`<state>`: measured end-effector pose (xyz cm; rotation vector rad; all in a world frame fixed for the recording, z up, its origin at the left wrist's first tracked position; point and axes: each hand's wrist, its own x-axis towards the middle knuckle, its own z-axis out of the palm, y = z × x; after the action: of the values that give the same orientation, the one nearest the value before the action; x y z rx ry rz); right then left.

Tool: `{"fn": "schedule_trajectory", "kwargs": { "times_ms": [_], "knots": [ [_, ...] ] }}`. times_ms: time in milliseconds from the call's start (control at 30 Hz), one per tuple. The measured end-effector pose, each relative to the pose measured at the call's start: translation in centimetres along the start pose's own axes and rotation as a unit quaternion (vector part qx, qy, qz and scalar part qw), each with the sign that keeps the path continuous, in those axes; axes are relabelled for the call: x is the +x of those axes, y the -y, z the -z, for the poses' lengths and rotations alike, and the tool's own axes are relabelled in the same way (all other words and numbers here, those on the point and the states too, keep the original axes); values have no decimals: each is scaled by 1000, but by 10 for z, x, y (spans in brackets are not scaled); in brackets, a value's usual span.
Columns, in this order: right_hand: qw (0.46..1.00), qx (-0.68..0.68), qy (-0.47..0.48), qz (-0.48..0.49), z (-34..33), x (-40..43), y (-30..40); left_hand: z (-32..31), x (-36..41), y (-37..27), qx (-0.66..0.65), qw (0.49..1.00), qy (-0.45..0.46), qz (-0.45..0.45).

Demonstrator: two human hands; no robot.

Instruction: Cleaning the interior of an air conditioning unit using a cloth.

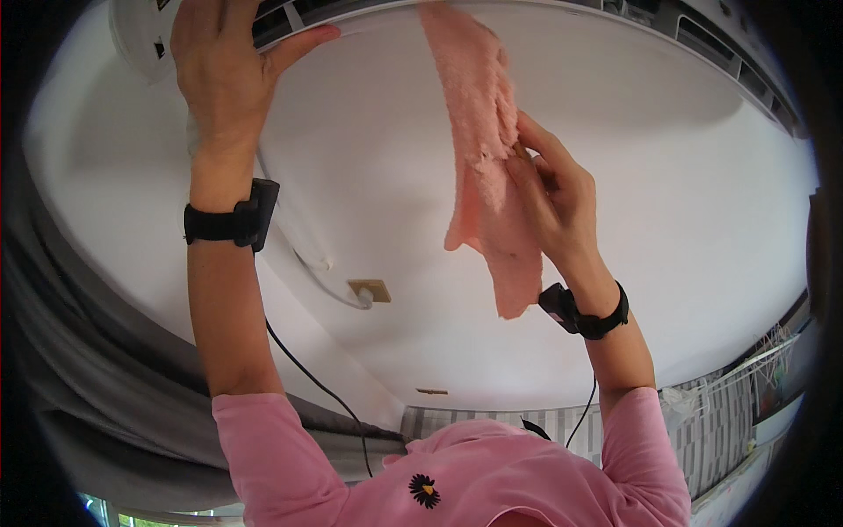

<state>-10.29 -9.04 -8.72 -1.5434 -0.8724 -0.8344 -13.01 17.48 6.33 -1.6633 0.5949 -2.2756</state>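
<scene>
A fuzzy pink cloth hangs from my right hand, pinched between thumb and fingers along its right side. Its upper end reaches the slotted underside of a white wall-mounted unit, apparently an air conditioner, at the top of the view. My left hand is raised to the left part of that unit. Its thumb stretches along the unit's lower edge, while the fingertips are cut off by the picture's top, so their grip is hidden. Black straps with small black boxes circle both wrists.
Below the unit is a white wall with a socket and a plugged-in white cord. Grey curtains hang at the left. A white drying rack with hangers stands at lower right. Black cables run down from both wrists.
</scene>
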Motion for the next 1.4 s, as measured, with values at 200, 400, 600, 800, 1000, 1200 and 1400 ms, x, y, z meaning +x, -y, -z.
{"fn": "schedule_trajectory", "kwargs": {
  "times_ms": [200,400,600,800,1000,1200,1400],
  "knots": [
    [998,6,-57,17,-36,21,-6,-3,-4,15,-31,999,-5,-23],
    [988,32,-127,81,-69,45,-6,-8,3,11,-96,995,4,-30],
    [988,17,-146,41,-87,66,20,-5,6,8,-130,991,31,6],
    [988,13,-148,42,-91,90,42,-7,14,10,-134,991,8,-16],
    [981,136,-110,79,-91,99,33,-3,13,24,-68,996,19,-61],
    [984,176,-29,8,-86,78,36,-14,8,27,-129,989,-25,-67],
    [980,169,-66,76,-94,65,28,-14,10,28,-130,989,-31,-70]
  ]
}}
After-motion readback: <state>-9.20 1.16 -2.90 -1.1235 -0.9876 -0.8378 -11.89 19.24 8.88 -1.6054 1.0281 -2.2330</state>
